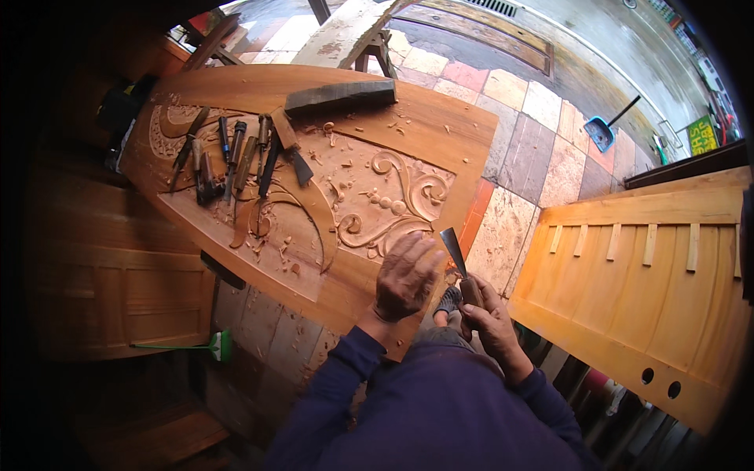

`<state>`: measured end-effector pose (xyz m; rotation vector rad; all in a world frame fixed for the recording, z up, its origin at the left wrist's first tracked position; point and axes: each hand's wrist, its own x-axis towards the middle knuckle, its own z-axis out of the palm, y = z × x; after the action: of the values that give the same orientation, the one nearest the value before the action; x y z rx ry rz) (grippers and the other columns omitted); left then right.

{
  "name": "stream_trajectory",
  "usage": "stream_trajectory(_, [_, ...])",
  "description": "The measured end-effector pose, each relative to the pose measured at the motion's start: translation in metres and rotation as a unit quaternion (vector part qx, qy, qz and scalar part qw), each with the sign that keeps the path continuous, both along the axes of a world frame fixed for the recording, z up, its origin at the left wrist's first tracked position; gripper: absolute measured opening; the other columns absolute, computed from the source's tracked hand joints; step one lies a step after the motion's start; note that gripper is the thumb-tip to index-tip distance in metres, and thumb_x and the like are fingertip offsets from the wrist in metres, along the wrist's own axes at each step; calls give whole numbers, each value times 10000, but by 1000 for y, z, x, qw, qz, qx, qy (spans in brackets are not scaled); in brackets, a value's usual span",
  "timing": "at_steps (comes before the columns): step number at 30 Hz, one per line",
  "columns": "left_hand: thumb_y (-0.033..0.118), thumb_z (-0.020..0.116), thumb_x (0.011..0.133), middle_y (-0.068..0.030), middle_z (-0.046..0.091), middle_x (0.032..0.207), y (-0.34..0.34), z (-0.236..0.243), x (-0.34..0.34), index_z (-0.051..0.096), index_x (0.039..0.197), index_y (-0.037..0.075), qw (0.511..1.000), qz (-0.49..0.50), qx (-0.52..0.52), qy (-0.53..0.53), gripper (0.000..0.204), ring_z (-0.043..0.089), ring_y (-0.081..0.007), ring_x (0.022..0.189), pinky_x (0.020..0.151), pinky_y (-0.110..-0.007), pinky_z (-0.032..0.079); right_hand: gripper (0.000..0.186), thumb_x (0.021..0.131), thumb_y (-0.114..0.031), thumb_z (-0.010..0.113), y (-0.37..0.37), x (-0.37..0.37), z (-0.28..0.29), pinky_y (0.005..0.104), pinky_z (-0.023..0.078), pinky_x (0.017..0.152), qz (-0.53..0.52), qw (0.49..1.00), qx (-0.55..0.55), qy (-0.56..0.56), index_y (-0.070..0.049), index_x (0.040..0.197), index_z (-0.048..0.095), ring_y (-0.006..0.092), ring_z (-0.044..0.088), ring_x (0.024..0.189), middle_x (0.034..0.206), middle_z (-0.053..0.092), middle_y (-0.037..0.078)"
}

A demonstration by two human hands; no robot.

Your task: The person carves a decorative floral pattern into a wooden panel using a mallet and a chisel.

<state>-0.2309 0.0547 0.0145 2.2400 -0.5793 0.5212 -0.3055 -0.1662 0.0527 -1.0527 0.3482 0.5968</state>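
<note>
A chisel (471, 291) with a wooden handle is in my right hand (493, 320), its broad metal blade tilted up and away from me, beyond the panel's right edge. My left hand (407, 275) is over the near right part of a carved wooden panel (369, 286), back up and fingers stretched forward, with nothing seen in it. Whether its palm touches the wood is hidden. Just beyond that hand is a relief of curling scrolls (393, 204). Wood shavings (338, 192) lie scattered over the carving.
Several carving tools (243, 161) lie on the panel's left part, beside a mallet-like wooden tool (284, 129). A dark block (340, 96) sits farther back. At right leans a wooden door (620, 290). A blue dustpan (599, 133) and a green broom (220, 345) are on the tiles.
</note>
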Motion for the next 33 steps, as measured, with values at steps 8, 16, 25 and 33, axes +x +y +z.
stream_trajectory(8, [365,659,953,-58,653,863,-11,-2,78,664,857,123,930,-348,85,79,260,644,-242,839,723,-369,500,180,1056,-96,534,43,20,-23,241,453,601,29,963,-261,-65,-18,1134,676,45,570,704,805,645,14])
stream_trajectory(16, [343,643,960,-66,541,626,-17,-24,96,577,713,126,939,-336,-26,68,336,575,-257,612,590,-391,444,131,994,-37,620,47,50,-11,330,539,720,50,916,-368,-155,10,1097,685,195,699,778,874,726,148])
stream_trajectory(25, [328,621,980,-64,552,620,-16,-23,102,613,742,126,942,-308,-92,97,312,582,-265,593,585,-400,442,187,973,-54,635,46,83,27,359,536,687,121,879,-430,-168,6,1141,690,283,693,710,820,687,201])
stream_trajectory(33, [253,611,973,-67,511,617,-22,-27,100,592,732,119,941,-285,-146,111,276,547,-280,578,560,-406,406,179,972,-40,630,41,88,25,342,532,690,138,890,-407,-152,13,1131,693,231,689,710,805,687,187])
